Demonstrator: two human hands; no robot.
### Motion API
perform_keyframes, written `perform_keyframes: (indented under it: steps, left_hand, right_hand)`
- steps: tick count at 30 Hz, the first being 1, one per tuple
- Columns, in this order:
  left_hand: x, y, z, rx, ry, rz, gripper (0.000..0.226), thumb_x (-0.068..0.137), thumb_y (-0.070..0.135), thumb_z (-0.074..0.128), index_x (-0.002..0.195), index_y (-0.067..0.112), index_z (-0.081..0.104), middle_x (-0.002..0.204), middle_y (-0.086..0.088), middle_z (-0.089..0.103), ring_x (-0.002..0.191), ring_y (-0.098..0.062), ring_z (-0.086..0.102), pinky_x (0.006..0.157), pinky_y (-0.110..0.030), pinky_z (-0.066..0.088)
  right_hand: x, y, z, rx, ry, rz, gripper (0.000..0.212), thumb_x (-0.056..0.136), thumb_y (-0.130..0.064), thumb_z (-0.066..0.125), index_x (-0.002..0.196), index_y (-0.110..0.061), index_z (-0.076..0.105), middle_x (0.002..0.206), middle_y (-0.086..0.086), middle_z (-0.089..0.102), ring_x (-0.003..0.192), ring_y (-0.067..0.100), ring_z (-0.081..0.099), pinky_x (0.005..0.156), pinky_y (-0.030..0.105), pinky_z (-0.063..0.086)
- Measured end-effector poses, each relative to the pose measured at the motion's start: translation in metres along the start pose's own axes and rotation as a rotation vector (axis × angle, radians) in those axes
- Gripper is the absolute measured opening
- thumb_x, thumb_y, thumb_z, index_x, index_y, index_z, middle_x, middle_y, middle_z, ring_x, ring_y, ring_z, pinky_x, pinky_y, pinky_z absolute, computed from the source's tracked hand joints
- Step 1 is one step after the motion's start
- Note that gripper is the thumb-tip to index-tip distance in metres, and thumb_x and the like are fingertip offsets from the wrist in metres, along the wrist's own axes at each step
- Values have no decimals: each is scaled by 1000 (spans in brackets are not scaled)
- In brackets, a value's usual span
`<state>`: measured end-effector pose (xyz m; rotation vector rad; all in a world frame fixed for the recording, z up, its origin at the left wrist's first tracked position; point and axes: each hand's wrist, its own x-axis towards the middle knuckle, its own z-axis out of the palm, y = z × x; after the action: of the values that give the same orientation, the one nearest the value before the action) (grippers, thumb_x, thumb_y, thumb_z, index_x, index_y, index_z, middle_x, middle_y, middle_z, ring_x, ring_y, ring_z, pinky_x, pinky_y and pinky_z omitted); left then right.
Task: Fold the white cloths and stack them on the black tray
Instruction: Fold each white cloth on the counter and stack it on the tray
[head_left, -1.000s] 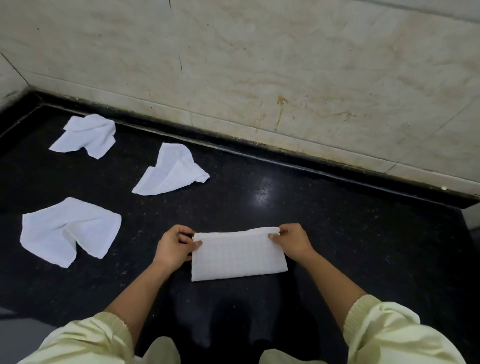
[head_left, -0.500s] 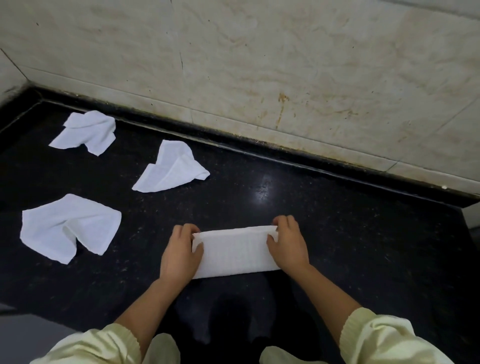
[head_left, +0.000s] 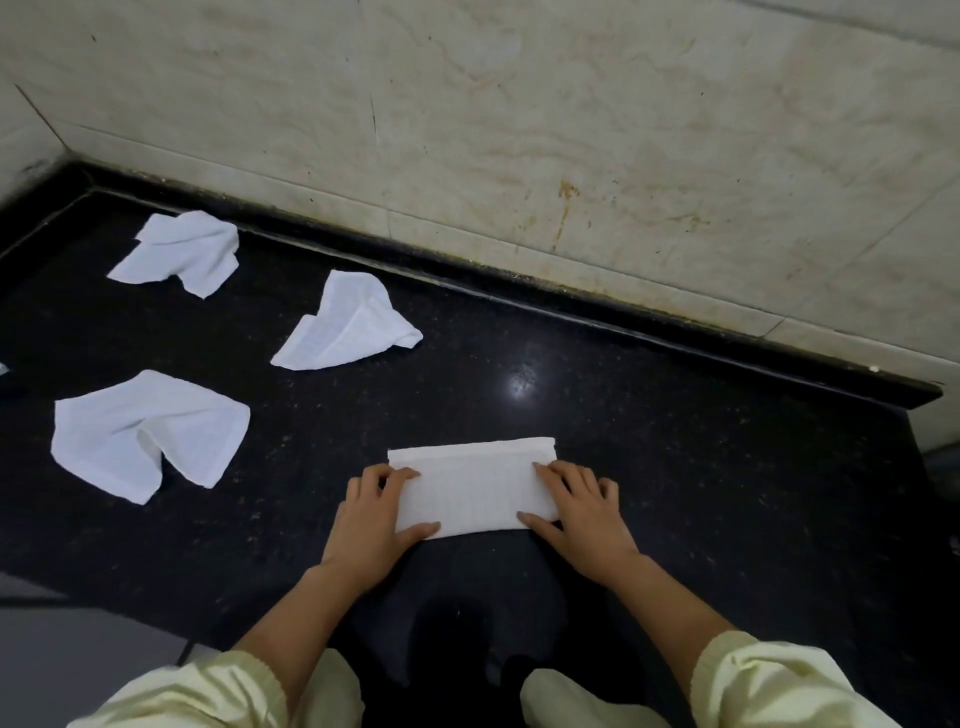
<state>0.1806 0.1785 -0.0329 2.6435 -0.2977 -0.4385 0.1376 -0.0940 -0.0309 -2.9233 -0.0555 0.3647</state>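
A folded white cloth (head_left: 475, 488) lies as a flat rectangle on the black stone counter in front of me. My left hand (head_left: 376, 519) rests flat on its left end with fingers straight. On the right end my right hand (head_left: 582, 512) presses down, fingers spread. Three unfolded white cloths lie to the left: one crumpled at the back left (head_left: 179, 254), one in the middle (head_left: 345, 325), one larger near the left edge (head_left: 143, 434). No black tray is in view.
A beige marble wall (head_left: 571, 130) rises behind the counter (head_left: 675, 467), with a raised black lip along its base. The counter's front edge runs at the lower left, a grey floor below it. My pale yellow sleeves fill the bottom.
Both hands went from pinching the cloth's far corners to lying flat on its two ends. The cloth is now a narrower folded strip.
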Motion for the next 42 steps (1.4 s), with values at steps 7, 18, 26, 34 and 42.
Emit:
perform_keyframes:
  steps: [7, 18, 26, 34, 42]
  left_hand:
    - [-7, -5, 0, -112, 21, -32, 68, 81, 53, 66, 138, 29, 38, 138, 5, 29, 123, -14, 33, 105, -33, 37]
    - [-2, -4, -3, -440, 133, -261, 55, 78, 30, 77, 124, 20, 48, 113, 3, 41, 89, -13, 55, 79, -28, 49]
    - [-1, -10, 1, -469, 101, -275, 59, 76, 26, 79, 126, 22, 47, 106, 3, 45, 100, -18, 51, 89, -33, 48]
    - [1, -13, -2, -486, 79, -259, 59, 75, 26, 80, 125, 23, 48, 104, 1, 46, 94, -14, 51, 83, -27, 45]
    - [6, -15, -5, -522, 54, -261, 56, 76, 25, 79, 124, 22, 50, 105, -2, 47, 95, -16, 52, 83, -28, 44]
  right_hand:
    - [-10, -3, -1, 180, 19, 88, 62, 91, -57, 46, 144, -25, 36, 145, -12, 33, 132, 9, 28, 104, 28, 18]
    - [15, -26, -23, 478, -9, 582, 52, 82, -29, 70, 125, -13, 46, 125, 6, 48, 117, 24, 49, 98, 42, 42]
    - [27, -28, -21, 679, -59, 767, 26, 77, -14, 67, 92, -12, 47, 91, 4, 54, 85, 23, 57, 83, 39, 49]
    - [33, -28, -26, 942, -47, 796, 19, 74, -12, 69, 67, -8, 52, 74, 5, 56, 70, 19, 53, 61, 28, 44]
    - [30, -23, -46, 1300, 45, 862, 13, 78, -2, 68, 89, 0, 63, 86, 11, 62, 77, 21, 59, 59, 29, 49]
